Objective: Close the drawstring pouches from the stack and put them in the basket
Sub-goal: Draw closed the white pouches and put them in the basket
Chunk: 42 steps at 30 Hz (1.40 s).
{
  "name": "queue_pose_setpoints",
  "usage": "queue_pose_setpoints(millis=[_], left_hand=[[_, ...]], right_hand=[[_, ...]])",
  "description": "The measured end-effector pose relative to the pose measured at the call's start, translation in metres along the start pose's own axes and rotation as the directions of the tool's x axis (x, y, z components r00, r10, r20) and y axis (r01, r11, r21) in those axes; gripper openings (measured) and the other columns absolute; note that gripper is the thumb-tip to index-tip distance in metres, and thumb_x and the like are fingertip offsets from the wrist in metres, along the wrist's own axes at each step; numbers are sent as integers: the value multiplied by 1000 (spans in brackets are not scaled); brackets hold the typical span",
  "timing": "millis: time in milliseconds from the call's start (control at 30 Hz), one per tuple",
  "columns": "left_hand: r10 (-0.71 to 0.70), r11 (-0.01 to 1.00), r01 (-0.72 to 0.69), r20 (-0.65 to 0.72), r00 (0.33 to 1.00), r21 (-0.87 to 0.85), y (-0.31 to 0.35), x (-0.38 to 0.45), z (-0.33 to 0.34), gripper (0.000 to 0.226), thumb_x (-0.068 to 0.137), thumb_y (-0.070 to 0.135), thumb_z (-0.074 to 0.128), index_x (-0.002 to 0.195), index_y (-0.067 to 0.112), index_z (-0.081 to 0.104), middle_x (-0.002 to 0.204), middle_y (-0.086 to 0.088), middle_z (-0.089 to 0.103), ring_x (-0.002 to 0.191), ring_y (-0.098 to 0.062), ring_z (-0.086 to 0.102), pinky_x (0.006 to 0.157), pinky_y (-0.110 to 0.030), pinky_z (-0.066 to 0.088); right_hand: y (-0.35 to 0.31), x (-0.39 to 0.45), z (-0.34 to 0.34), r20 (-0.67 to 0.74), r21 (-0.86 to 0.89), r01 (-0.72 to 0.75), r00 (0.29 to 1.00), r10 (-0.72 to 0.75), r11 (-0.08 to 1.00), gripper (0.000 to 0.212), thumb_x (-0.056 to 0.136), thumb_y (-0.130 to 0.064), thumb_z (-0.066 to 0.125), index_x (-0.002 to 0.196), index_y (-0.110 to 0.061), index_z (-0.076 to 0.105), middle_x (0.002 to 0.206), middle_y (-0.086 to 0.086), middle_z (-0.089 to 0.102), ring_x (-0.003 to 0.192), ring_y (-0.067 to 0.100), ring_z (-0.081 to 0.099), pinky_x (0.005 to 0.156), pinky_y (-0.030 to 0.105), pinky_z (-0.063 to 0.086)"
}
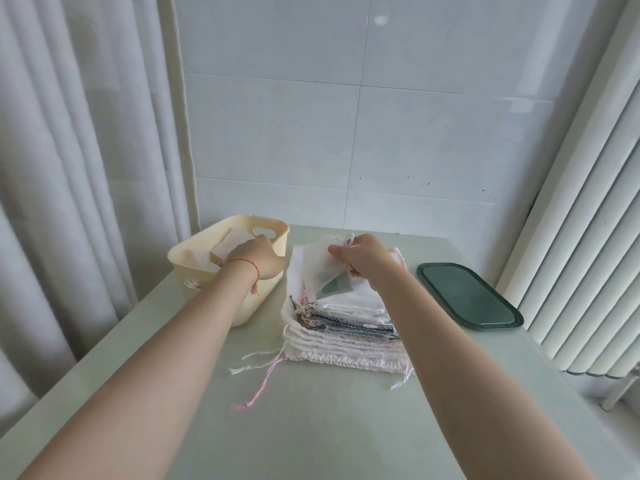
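Far left of the frame, a pale curtain [69, 150] hangs down past the table's left edge. Then the cream basket [194, 271], left of centre, and there are already pale pouches lying inside it, so some of the job looks banked. The left hand [258, 259] is reaching over the basket's near rim, fingers down inside among those pouches; whether they're clamped on one or relaxed, I cannot tell, the fingers are hidden from here. A red thread circles that wrist.

Centre frame now: the stack [343, 323] of pouches, white ones over blue-patterned ones over a pink one at the bottom, loose cords trailing off its near-left corner, one of them pink. Plenty left, most of the pile I'd judge. Over the stack's far side the right hand [367, 259] pinches a sheer white pouch [323, 268], fingers curled round its gathered neck and cord, something green showing through the fabric. It looks partly cinched.

Room to move: the basket sits just beside the stack, a short hop. Open table [329, 427] runs across the whole lower frame. To the right lies a dark green lid [469, 296], apart from the stack, close to the table's right edge, with the white radiator [571, 237] beyond it.
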<state>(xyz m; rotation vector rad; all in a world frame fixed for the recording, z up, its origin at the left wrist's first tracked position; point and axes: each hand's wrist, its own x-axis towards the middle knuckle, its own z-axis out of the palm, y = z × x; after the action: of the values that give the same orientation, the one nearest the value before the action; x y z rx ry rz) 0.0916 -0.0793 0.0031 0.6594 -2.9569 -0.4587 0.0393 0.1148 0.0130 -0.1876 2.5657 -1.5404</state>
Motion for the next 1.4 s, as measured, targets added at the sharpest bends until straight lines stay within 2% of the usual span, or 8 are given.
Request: queue_pose_setpoints(millis=[233,400,567,767,1067,1167,1300,1400], left_hand=[[175,825,-155,-15,984,-543,-9,6,-11,21,93,27,52,114,24,57,103,-3,66,90,-22,62,78,-33,50],[-25,985,-25,-281,959,-173,-63,22,-22,35,93,27,43,121,21,62,130,-10,55,120,-31,50,96,-37,40],[-126,798,7,-155,980,-603,-84,23,-10,39,99,30,30,117,10,57,124,-16,57,107,-29,50,84,-34,35],[-181,660,20,-133,974,-751,-84,29,-5,44,102,36,23,104,11,59,116,-14,57,100,-28,48,86,-34,35],[131,978,-191,-471,872,-83,-85,37,-3,29,91,23,44,101,9,68,108,-10,60,113,-33,49,91,-39,37],[344,923,-300,-164,925,241,-66,33,-11,29,93,23,43,100,19,70,104,-3,65,111,-24,54,97,-35,33],[23,954,-126,349,937,274,-46,37,-16,32,98,31,28,121,24,49,117,-10,56,109,-23,51,102,-36,31],[79,953,-148,257,963,263,-27,32,-22,47,90,39,25,126,27,52,110,-5,60,101,-23,57,112,-47,23]], right_hand=[[-18,22,15,-122,154,107,989,-88,982,40,91,-16,65,128,-13,51,93,-4,58,82,12,56,71,24,45],[-43,27,50,-151,108,302,947,-284,947,28,92,-10,57,119,-15,63,110,1,65,94,17,57,68,24,43],[-75,26,98,-194,125,477,872,-450,870,19,86,-11,60,98,-26,64,91,-1,69,87,23,65,66,37,56],[-76,40,136,156,-620,522,814,-559,586,23,86,-11,58,105,-22,65,100,2,62,98,26,56,79,34,45],[-86,32,152,558,-747,482,829,37,459,21,89,-10,59,106,-8,72,101,9,73,83,22,70,66,28,56],[-91,31,132,451,-704,464,877,-166,539,26,92,-7,49,99,-15,73,103,3,72,79,17,63,61,23,48],[-78,28,99,163,-568,423,899,-407,706,36,84,-1,39,91,-7,74,98,7,69,84,26,62,70,31,54],[-62,26,75,85,-558,404,897,-434,725,37,81,-1,35,88,-6,71,93,8,68,77,24,59,63,30,48]])
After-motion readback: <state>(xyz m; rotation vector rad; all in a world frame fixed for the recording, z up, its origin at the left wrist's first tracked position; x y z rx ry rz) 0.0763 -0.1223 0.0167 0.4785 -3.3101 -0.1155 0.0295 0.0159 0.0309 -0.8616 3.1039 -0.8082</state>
